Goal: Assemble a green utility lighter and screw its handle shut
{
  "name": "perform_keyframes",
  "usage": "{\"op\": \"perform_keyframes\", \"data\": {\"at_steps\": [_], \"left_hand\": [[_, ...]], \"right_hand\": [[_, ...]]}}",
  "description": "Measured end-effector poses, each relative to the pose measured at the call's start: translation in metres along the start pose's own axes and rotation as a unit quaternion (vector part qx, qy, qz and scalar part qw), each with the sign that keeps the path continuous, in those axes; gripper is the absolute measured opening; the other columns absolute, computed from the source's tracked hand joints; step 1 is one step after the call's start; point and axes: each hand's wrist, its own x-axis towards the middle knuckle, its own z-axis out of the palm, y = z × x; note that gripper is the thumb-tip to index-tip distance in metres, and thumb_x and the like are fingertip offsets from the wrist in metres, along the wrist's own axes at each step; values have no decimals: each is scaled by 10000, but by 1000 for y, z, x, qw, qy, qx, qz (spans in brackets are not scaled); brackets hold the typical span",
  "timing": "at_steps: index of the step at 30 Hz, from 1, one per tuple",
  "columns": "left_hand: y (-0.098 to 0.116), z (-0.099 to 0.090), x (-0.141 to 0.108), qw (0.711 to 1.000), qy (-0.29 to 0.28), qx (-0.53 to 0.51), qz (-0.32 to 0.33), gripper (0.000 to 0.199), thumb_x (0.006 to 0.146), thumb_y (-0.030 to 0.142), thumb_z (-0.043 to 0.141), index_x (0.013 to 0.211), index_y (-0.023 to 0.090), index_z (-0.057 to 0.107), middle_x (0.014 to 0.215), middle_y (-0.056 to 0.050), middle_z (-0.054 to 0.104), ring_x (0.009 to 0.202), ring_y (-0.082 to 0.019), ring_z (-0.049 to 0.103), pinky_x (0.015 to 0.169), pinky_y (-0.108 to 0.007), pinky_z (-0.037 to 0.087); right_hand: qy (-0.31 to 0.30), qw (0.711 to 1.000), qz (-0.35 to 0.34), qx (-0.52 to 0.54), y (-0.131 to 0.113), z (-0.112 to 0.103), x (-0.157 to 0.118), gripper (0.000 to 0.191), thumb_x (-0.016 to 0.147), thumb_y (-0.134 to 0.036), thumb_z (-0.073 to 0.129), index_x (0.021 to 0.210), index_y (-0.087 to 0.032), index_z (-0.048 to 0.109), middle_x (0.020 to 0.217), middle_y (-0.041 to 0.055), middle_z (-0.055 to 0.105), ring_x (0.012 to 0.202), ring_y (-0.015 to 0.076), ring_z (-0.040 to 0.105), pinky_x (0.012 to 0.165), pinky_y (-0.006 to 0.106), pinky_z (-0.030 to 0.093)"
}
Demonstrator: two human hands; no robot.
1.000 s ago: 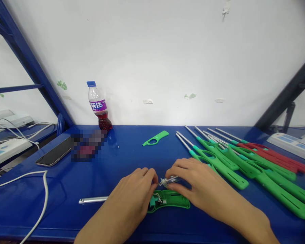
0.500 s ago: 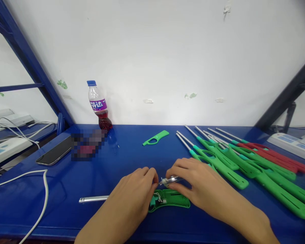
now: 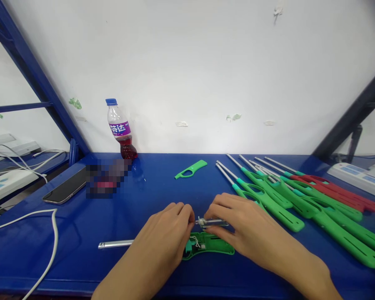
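Observation:
An opened green lighter shell lies near the table's front, with white wires and a teal part inside; its metal tube sticks out to the left behind my forearm. Just above the shell, my right hand pinches a small clear tank lying level. My left hand is closed at the tank's left tip and over the shell's left part. Whatever its fingertips hold is hidden.
A green half shell lies at mid table. Several green and red lighters are spread on the right. At the left are a bottle, a phone, a blurred patch and a white cable.
The clear tank has turned slightly in my right hand, and more of its length shows between the fingers. My left hand has hardly moved.

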Motion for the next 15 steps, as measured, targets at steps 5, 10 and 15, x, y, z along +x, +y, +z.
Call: {"op": "perform_keyframes", "data": {"at_steps": [5, 10, 15], "left_hand": [[-1, 2, -1, 1000, 1, 23, 7, 221, 1131, 110, 434, 1062, 221, 612, 1035, -42, 687, 933, -284, 666, 763, -398, 438], [-3, 6, -2, 999, 2, 35, 10, 215, 1126, 107, 436, 1072, 220, 611, 1045, -43, 677, 948, -291, 667, 761, -406, 449], [-4, 8, -1, 999, 4, 44, 10, 206, 1122, 101, 451, 1074, 226, 608, 1026, -29, 669, 942, -285, 672, 734, -401, 450]], "right_hand": [[5, 1000, -16, -2, 0, 0, 0, 188, 1006, -170, 805, 960, -233, 633, 937, -20, 640, 862, 209, 620, 747, 360, 418], [3, 1000, -19, 3, 1, -1, 0, 170, 1006, -167, 805, 966, -232, 653, 946, -23, 633, 831, 190, 624, 715, 342, 413], [9, 999, -30, 7, 3, 1, 0, 186, 1001, -144, 804, 951, -228, 646, 948, -21, 636, 872, 195, 620, 742, 339, 421]]}}
